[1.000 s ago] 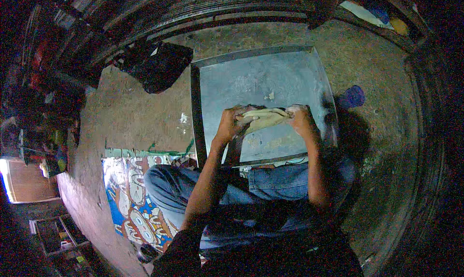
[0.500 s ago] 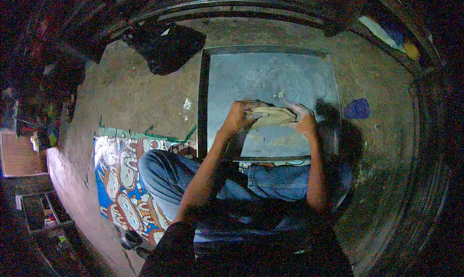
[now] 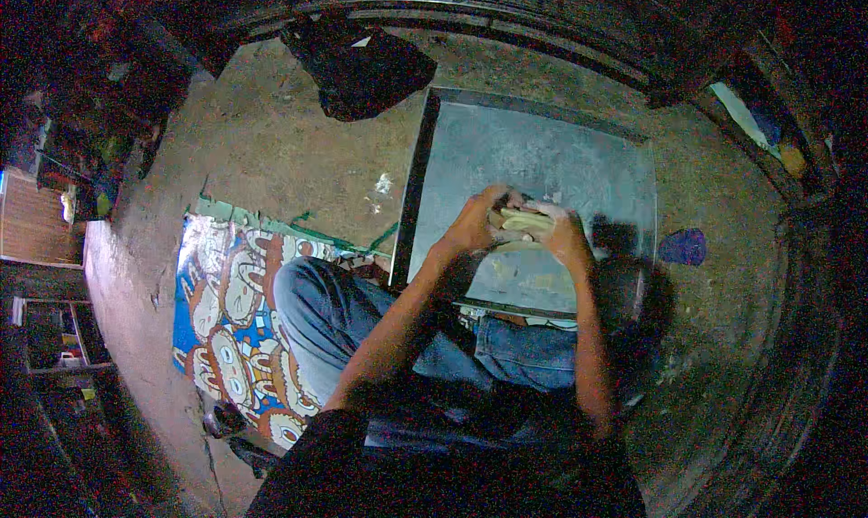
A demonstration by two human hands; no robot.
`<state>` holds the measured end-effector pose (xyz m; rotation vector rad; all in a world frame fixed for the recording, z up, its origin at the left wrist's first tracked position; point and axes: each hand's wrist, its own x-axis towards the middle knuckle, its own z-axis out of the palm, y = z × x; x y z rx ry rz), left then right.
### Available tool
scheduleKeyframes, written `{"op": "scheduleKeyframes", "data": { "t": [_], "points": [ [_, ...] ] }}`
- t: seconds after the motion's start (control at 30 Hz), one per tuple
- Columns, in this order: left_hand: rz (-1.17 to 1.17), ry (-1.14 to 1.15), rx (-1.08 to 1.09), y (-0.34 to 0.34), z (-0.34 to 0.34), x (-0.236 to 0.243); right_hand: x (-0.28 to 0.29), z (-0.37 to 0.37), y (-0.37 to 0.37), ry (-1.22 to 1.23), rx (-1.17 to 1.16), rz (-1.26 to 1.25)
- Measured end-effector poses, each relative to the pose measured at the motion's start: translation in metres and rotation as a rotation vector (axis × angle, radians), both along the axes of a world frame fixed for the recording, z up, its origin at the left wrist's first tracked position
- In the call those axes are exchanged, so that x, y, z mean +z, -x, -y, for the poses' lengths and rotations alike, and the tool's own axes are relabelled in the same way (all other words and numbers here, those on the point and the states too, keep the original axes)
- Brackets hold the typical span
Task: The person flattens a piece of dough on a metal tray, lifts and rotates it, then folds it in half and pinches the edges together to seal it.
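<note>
A pale yellow, folded lump of what looks like dough (image 3: 523, 221) is held between my two hands, above a square blue-grey board with a dark raised frame (image 3: 470, 138). My left hand (image 3: 477, 218) is closed on the lump's left side, its fingers curled round it. My right hand (image 3: 565, 238) grips the right side, with pale powder on the fingers. Pale smears and small flecks mark the board's surface under the hands.
A black bag (image 3: 362, 75) lies beyond the board's upper left. A purple cup-like object (image 3: 683, 245) stands to its right. A colourful cartoon-printed mat (image 3: 240, 310) lies under my folded jeans-clad legs (image 3: 325, 319). Dark clutter (image 3: 127, 120) lines the floor's edges (image 3: 271, 147).
My hands have drawn closer together, bunching the pale lump into a shorter bundle, and my left hand has turned inward. The camera's view has shifted, so the surroundings sit differently.
</note>
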<state>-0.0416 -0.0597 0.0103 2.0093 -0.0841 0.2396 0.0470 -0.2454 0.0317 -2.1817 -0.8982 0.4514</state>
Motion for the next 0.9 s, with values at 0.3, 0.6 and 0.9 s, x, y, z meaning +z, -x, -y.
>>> {"op": "scheduleKeyframes", "data": {
  "t": [0.3, 0.6, 0.9],
  "points": [
    [0.057, -0.28, -0.011, 0.028, -0.012, -0.025, -0.031, 0.011, -0.012, -0.053, 0.026, 0.015],
    [-0.187, 0.387, 0.068, 0.032, 0.003, -0.014, -0.001, 0.017, -0.011, 0.006, 0.025, -0.05],
    [0.004, -0.009, 0.086, 0.028, 0.023, 0.009, 0.01, 0.015, -0.001, -0.06, 0.009, 0.048]
  ]
}}
